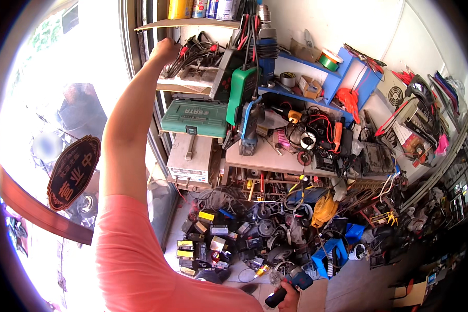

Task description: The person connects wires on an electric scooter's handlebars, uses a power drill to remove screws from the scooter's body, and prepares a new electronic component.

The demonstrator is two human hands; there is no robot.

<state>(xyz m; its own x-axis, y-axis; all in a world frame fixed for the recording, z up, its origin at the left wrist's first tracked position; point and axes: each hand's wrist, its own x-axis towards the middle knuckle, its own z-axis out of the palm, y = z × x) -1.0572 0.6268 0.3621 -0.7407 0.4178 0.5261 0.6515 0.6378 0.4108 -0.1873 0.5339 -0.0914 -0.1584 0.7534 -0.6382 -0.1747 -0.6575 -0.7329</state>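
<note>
My left arm stretches up to the shelf at the upper left. There my left hand (165, 51) is closed beside a tangle of dark cables (196, 54) with red clamps; its fingertips are hidden, so what it grips does not show. Low in the view, my right hand (289, 298) is wrapped around a blue and black cordless power tool (300, 279). The tool's exact kind is unclear. Below the cables, a green tool case (194, 117) lies on a lower shelf, with a grey metal box (190, 158) under it.
Spray cans (198, 9) line the top shelf. A green and black tool (241, 93) hangs beside the workbench (275, 163), which carries wires and tools. Batteries and parts (218, 244) litter the floor, near a blue plastic bin (329, 257). A dark sign (74, 173) hangs by the bright doorway.
</note>
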